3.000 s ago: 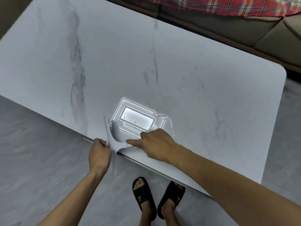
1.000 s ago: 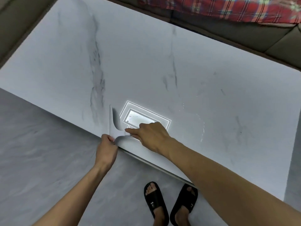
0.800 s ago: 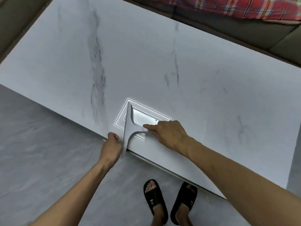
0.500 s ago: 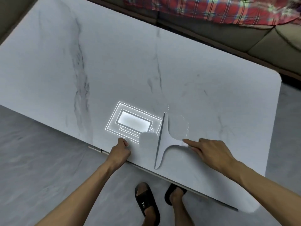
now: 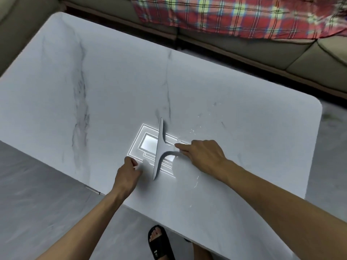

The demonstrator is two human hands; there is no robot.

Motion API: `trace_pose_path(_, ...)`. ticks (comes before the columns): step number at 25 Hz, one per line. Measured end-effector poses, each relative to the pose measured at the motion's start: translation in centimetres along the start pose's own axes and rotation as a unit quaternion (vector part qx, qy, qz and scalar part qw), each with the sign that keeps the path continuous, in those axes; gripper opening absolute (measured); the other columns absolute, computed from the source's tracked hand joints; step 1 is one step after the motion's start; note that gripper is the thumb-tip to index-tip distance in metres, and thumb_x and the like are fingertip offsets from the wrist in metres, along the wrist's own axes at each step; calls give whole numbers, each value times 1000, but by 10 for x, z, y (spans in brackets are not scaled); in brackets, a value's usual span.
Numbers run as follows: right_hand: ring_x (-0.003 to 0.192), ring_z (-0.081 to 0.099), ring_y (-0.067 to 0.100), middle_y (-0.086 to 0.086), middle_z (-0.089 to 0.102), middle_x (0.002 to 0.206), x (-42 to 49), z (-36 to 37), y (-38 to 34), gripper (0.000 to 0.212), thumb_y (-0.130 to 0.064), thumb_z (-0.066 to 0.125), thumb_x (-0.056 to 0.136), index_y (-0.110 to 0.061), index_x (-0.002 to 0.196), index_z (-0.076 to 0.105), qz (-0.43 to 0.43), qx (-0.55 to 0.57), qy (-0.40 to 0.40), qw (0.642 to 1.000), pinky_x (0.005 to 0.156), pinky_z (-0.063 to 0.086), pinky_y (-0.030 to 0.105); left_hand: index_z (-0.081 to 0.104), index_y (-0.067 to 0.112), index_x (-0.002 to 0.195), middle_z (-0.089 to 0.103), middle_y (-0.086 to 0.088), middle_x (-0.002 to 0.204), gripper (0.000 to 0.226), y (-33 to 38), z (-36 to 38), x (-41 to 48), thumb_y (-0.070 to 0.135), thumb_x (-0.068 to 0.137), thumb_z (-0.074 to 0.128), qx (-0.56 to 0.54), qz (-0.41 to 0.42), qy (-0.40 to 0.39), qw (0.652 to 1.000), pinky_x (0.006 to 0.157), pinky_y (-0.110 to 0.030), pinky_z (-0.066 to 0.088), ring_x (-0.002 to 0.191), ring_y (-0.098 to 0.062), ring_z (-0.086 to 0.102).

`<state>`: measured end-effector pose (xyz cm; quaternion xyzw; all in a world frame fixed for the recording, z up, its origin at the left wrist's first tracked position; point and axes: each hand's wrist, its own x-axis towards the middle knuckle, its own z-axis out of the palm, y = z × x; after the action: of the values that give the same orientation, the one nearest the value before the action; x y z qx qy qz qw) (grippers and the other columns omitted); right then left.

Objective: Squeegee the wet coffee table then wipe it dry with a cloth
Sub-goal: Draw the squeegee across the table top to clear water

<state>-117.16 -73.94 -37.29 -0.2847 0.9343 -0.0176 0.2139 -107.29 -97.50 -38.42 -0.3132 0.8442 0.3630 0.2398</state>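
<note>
A pale grey T-shaped squeegee stands with its blade on the white marble coffee table, blade running away from me. My right hand grips its handle from the right, index finger stretched along it. My left hand rests on the table just left of the blade with its fingers curled and holds nothing. Thin water streaks and droplets glisten to the right of the squeegee. No cloth is in view.
A bright ceiling-light reflection lies under the squeegee. A beige sofa with a red plaid blanket runs along the table's far side. Grey floor is at the left, and my sandalled foot is below the near edge.
The squeegee left the near table edge, where my left hand touched its blade, swept right across the top and sits further in from the edge. My left hand let go and rests on the table.
</note>
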Motion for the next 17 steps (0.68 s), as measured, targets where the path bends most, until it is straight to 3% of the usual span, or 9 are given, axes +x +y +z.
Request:
trace_pose_path(3, 82, 63, 25, -3, 59, 87, -9, 10, 36, 41, -27, 45, 99, -52, 131, 46, 7, 17, -9, 1000, 60, 29, 29, 43, 13, 102, 56, -6, 79, 15, 17, 16, 2, 14, 89, 50, 13, -31, -14, 999, 54, -30, 38, 63, -20, 50)
trace_pose_path(10, 78, 62, 19, -7, 58, 88, -94, 3, 150, 39, -44, 26, 104, -60, 139, 32, 77, 18, -29, 996, 61, 32, 29, 42, 17, 99, 55, -1, 70, 10, 87, 61, 9, 20, 92, 49, 14, -15, -55, 998, 51, -28, 36, 60, -16, 50)
trace_pose_path(13, 78, 63, 19, -7, 60, 87, -94, -12, 157, 38, -47, 29, 103, -59, 138, 35, 78, 46, -19, 996, 61, 32, 29, 42, 17, 101, 55, -1, 72, 9, 99, 65, 11, 20, 94, 48, 17, -10, -39, 999, 52, -28, 38, 63, -17, 53)
trace_pose_path(17, 78, 63, 26, -2, 58, 87, -31, -24, 134, 37, -41, 37, 103, -55, 137, 39, 42, 66, 17, 997, 62, 37, 31, 42, 14, 101, 54, -3, 69, 9, 105, 63, 18, 18, 95, 47, 8, -16, -17, 1000, 50, -28, 36, 61, -18, 51)
